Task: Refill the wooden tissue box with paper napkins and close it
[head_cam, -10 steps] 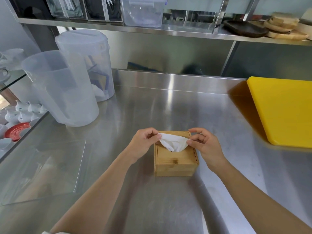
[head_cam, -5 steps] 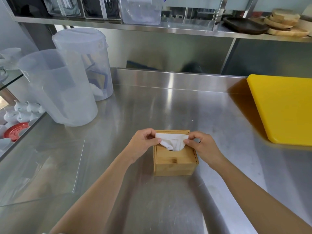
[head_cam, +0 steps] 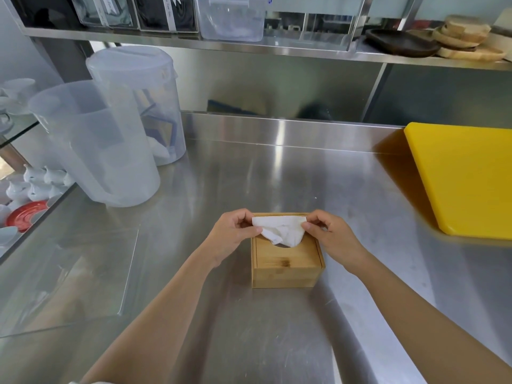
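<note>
A: Now, the box [head_cam: 286, 263] — where does it sit?

B: On the steel counter [head_cam: 277, 176], nearer the front edge than the back. Lid on. A white napkin [head_cam: 279, 231] comes up out of the oval slot in the lid.

A: Hands?

B: Left hand [head_cam: 235, 236] at the box's left rear corner, thumb and forefinger pinched on the napkin's left end. Right hand [head_cam: 329, 234] at the right rear corner, pinched the same way on the right end. Other fingers curled in.

A: Against a second ago?

B: The top edge of the napkin is pulled out flatter and wider between the two pinches; earlier it was bunched to a peak and sagged more toward the slot. The hands stand a little farther apart. The box has not shifted on the counter.

A: Surroundings, taken from the box?

B: Yellow board [head_cam: 468, 178] well off to the right and back. Two clear jugs [head_cam: 94, 145] well off to the left and back, the lidded one behind the open one. Shelf [head_cam: 249, 49] above and behind the box, with clear bins; dark and pale wooden dishes [head_cam: 443, 40] at its right end. White crockery [head_cam: 41, 181] on a lower level beyond the jugs, details too small to tell.
</note>
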`<control>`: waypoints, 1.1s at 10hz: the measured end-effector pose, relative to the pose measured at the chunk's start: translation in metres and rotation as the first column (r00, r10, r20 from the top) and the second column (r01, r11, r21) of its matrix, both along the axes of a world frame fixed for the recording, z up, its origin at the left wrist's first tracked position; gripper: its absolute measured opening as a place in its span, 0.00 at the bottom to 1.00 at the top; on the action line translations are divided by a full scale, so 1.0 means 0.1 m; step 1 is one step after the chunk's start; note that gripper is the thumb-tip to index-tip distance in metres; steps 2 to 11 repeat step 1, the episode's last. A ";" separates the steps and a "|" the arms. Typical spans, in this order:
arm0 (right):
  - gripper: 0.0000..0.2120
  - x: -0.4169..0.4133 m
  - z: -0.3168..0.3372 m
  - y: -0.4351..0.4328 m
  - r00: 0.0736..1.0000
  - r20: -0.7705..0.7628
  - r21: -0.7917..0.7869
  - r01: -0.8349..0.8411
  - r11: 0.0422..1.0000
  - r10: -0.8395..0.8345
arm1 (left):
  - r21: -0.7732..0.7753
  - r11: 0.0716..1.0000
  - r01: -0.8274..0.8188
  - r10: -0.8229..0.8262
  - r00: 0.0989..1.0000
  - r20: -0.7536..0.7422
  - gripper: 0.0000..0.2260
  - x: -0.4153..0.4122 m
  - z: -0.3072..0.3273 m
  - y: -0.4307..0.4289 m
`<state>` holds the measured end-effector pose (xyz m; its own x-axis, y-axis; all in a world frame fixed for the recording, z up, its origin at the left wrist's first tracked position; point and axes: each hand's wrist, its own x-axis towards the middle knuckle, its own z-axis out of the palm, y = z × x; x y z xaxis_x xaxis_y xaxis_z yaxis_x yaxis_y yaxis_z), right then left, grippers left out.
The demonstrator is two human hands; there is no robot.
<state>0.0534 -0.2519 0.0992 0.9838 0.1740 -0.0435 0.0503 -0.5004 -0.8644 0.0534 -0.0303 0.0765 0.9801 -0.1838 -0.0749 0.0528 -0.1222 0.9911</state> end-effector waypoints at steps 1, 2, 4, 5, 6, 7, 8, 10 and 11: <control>0.06 0.00 0.03 -0.04 0.996 0.023 0.042 0.088 0.995 -0.089 | -0.020 0.996 -0.082 0.082 0.996 0.017 0.07 0.02 0.03 0.02; 0.06 0.00 0.03 -0.04 0.996 0.023 0.042 0.088 0.995 -0.089 | -0.020 0.996 -0.082 0.082 0.996 0.017 0.07 0.02 0.03 0.02; 0.06 0.00 0.03 -0.04 0.996 0.023 0.042 0.088 0.995 -0.089 | -0.020 0.996 -0.082 0.082 0.996 0.017 0.07 0.02 0.03 0.02; 0.06 0.00 0.03 -0.04 0.996 0.023 0.042 0.088 0.995 -0.089 | -0.020 0.996 -0.082 0.082 0.996 0.017 0.07 0.02 0.03 0.02; 0.06 0.00 0.03 -0.04 0.996 0.023 0.042 0.088 0.995 -0.089 | -0.020 0.996 -0.082 0.082 0.996 0.017 0.07 0.02 0.03 0.02; 0.06 0.00 0.03 -0.04 0.996 0.023 0.042 0.088 0.995 -0.089 | -0.020 0.996 -0.082 0.082 0.996 0.017 0.07 0.02 0.03 0.02; 0.06 0.00 0.03 -0.04 0.996 0.023 0.042 0.088 0.995 -0.089 | -0.020 0.996 -0.082 0.082 0.996 0.017 0.07 0.02 0.03 0.02; 0.06 0.00 0.03 -0.04 0.996 0.023 0.042 0.088 0.995 -0.089 | -0.020 0.996 -0.082 0.082 0.996 0.017 0.07 0.02 0.03 0.02; 0.06 0.00 0.03 -0.04 0.996 0.023 0.042 0.088 0.995 -0.089 | -0.020 0.996 -0.082 0.082 0.996 0.017 0.07 0.02 0.03 0.02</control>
